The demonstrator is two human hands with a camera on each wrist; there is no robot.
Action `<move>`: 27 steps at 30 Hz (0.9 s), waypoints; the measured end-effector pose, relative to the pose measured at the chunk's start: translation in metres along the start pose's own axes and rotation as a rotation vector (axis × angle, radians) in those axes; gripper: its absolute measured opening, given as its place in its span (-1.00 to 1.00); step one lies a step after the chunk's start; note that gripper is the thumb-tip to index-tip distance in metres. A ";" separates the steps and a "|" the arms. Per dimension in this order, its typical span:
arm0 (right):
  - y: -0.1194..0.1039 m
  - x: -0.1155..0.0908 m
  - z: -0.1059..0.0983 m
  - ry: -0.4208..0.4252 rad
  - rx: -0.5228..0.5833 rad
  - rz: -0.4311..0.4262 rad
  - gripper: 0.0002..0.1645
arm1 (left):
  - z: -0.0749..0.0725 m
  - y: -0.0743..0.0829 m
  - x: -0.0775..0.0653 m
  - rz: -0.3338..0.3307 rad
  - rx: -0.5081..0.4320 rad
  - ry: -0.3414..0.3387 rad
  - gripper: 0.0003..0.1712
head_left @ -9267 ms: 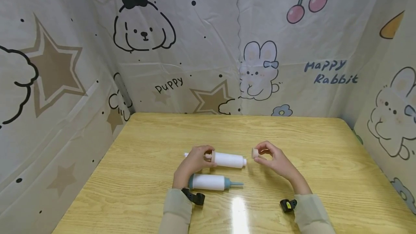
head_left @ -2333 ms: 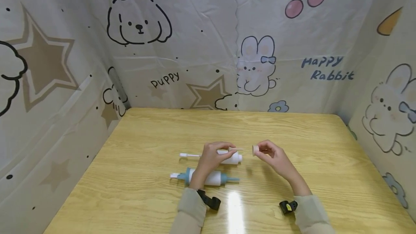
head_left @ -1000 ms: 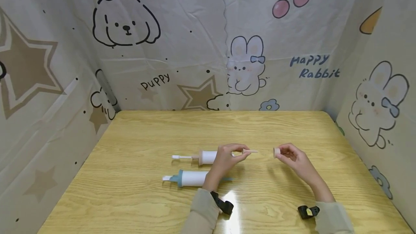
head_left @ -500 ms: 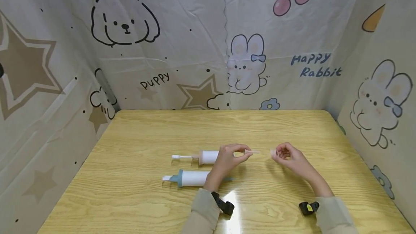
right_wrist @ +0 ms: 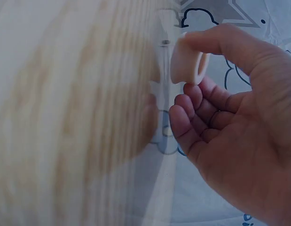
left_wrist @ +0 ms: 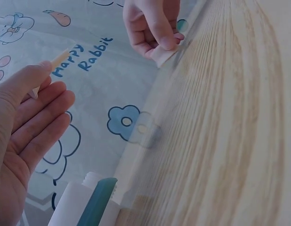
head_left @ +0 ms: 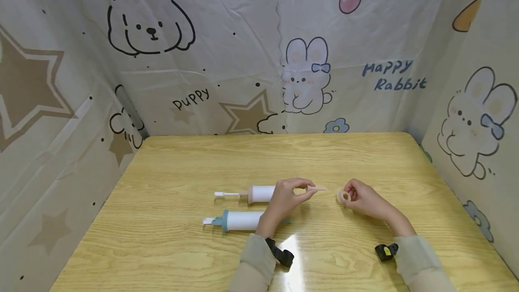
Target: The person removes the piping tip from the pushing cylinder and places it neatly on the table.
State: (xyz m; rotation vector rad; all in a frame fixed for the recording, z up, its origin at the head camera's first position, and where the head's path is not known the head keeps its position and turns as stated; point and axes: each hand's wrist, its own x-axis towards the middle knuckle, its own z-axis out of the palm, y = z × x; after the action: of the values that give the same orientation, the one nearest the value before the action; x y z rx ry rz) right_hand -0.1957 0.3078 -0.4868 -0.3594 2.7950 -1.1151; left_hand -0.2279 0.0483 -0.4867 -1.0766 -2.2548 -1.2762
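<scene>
Losing hold of a small part would seem the likeliest mishap. The beige nozzle is pinched at its wide end by the thumb and a fingertip of the left hand, and its thin tip is pointed towards the right edge of the table. With so little of it grasped, it could be twisted out of line or made to slip by a slight knock. The beige ring is gripped between the thumb and fingertips of the right hand, near the nozzle's tip but apart from it, roughly midway between the table's centre and its right edge. Being round, it could be squeezed out of the pinch by uneven pressure and rolled away. Should the two parts be brought together askew, the tip might be caught on the ring's wall.

Nearer the left edge, the white-and-beige tube is laid along the line of the far edge, with the white-and-teal tube beside it, farther from that edge. Either might be shifted if brushed. The teal one is crossed in the head view by the left forearm; whether it is touched cannot be told.
</scene>
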 end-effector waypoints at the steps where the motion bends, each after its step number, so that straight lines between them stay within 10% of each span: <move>1: 0.001 0.000 0.000 -0.010 -0.002 0.007 -0.70 | 0.000 0.000 0.000 -0.001 0.004 -0.001 -0.88; 12: 0.005 0.000 -0.001 -0.023 -0.018 0.015 -0.70 | 0.005 0.006 0.003 -0.056 0.023 -0.131 -0.86; 27: 0.003 -0.004 -0.001 -0.037 -0.026 0.020 -0.68 | 0.032 0.026 0.010 -0.154 0.376 -0.244 -0.85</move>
State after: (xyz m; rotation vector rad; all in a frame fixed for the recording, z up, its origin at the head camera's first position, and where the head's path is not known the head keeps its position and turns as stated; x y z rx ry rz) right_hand -0.1928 0.3111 -0.4878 -0.3498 2.7771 -1.0578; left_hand -0.2128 0.0880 -0.4826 -0.9746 -2.6643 -0.7530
